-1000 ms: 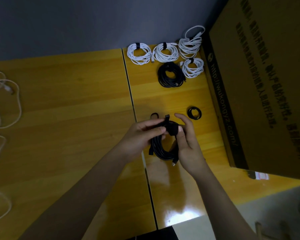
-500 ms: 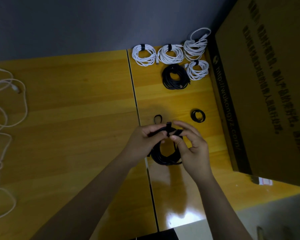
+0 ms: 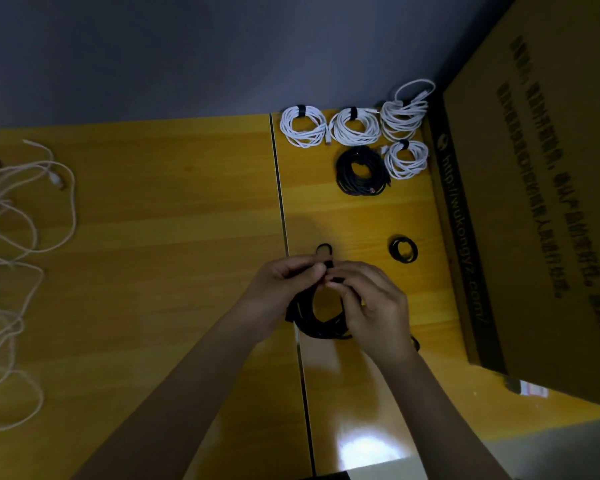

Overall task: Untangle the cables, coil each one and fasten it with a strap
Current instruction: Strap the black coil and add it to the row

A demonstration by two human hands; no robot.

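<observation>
both hands meet at the top of a black cable coil [image 3: 317, 318], which hangs below them just over the table [image 3: 153, 237]. the left hand [image 3: 284, 284] pinches the bundled loops, judged to keep them from springing apart. the right hand [image 3: 371, 303], fingers curled, pinches a black strap [image 3: 336, 279] at the same spot, apparently wrapping it round. spare straps [image 3: 403, 250] lie just beyond the right hand; finished coils [image 3: 355, 128] sit well beyond, out of the way. loose white cables [image 3: 18, 258] wait far left of the left hand
</observation>
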